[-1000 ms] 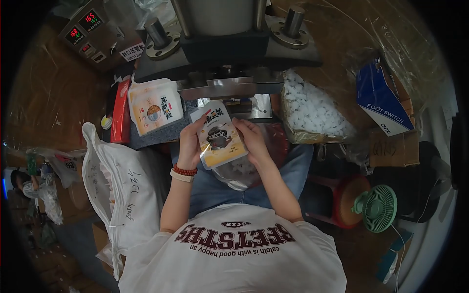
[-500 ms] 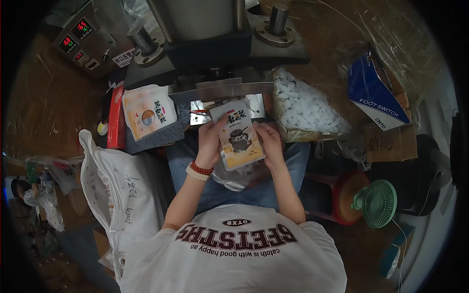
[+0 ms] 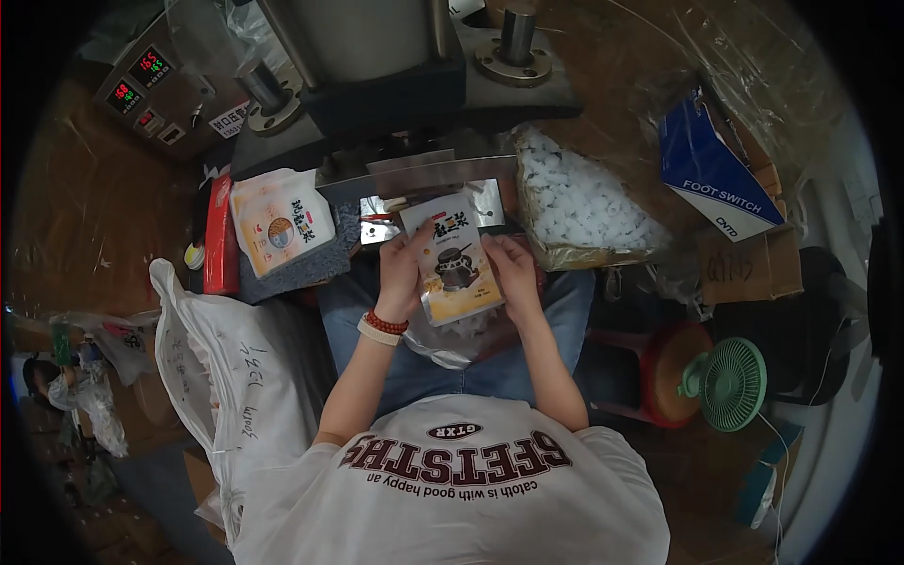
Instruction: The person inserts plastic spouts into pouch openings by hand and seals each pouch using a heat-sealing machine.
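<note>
A white and yellow printed pouch [image 3: 456, 268] is held upright between both hands, in front of the machine. My left hand [image 3: 402, 273] grips its left edge, the thumb on the printed face. On the right edge my right hand [image 3: 514, 270] is closed, its thumb near the pouch's upper part. Behind the pouch's top lies a shiny metal plate [image 3: 486, 200] of the machine. Similar pouches [image 3: 282, 221] lie on a grey cloth [image 3: 325, 261] at the left. To the right is a box of small white plastic pieces [image 3: 584, 198].
The press machine [image 3: 386, 94] stands ahead, its display box [image 3: 141, 94] at upper left. A large white sack [image 3: 254, 377] is at my left. On the right are a blue and white box [image 3: 718, 179], a stool [image 3: 673, 377] and a green fan [image 3: 733, 384]. Another person [image 3: 42, 377] is far left.
The pouch and both hands have shifted right relative to the machine and the pouch has turned more upright. The surroundings have slid left in view.
</note>
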`<action>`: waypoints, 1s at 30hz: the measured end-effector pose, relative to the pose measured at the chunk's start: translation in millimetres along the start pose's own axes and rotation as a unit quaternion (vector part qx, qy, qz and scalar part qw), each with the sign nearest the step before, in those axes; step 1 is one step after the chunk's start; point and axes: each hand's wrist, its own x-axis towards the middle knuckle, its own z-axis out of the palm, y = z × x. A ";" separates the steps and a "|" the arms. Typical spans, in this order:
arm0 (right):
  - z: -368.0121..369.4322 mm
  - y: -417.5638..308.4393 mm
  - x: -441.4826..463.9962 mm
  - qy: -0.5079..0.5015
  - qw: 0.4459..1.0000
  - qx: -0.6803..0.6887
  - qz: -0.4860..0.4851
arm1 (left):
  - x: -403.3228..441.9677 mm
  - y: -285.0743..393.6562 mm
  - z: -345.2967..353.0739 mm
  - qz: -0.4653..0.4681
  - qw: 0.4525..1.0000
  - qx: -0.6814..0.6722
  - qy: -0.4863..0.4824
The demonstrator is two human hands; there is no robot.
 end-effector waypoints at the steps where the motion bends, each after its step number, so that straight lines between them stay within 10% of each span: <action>1: 0.2 -1.2 -1.8 0.021 0.994 -0.085 -0.071 | -3.9 -1.1 -1.7 0.008 1.000 0.029 -0.001; 5: 13.1 -26.6 -7.2 0.033 0.912 -0.368 -0.177 | -34.7 8.8 -24.9 0.047 0.991 0.118 0.028; 7: 20.2 -26.0 14.1 0.057 0.763 -0.537 -0.356 | -52.4 17.4 -46.1 0.043 0.990 0.119 0.068; 13: 23.3 -5.3 65.8 0.102 0.602 -0.732 -0.302 | -88.6 40.2 -95.9 0.027 0.993 0.058 0.103; 21: 26.4 -37.5 7.1 0.024 0.670 -0.681 -0.294 | -91.4 49.8 -97.5 0.126 0.967 0.174 0.140; 23: 38.7 -63.7 -25.1 -0.087 0.954 -0.247 -0.143 | -92.7 61.1 -67.6 0.192 0.936 0.276 0.103; 27: 55.3 -91.9 -60.7 -0.173 0.981 -0.007 -0.087 | -96.3 69.5 -44.4 0.331 0.814 0.474 0.049; 30: 53.7 -95.3 -48.3 -0.279 0.797 -0.385 -0.372 | -99.3 75.2 -32.5 0.448 0.642 0.623 -0.003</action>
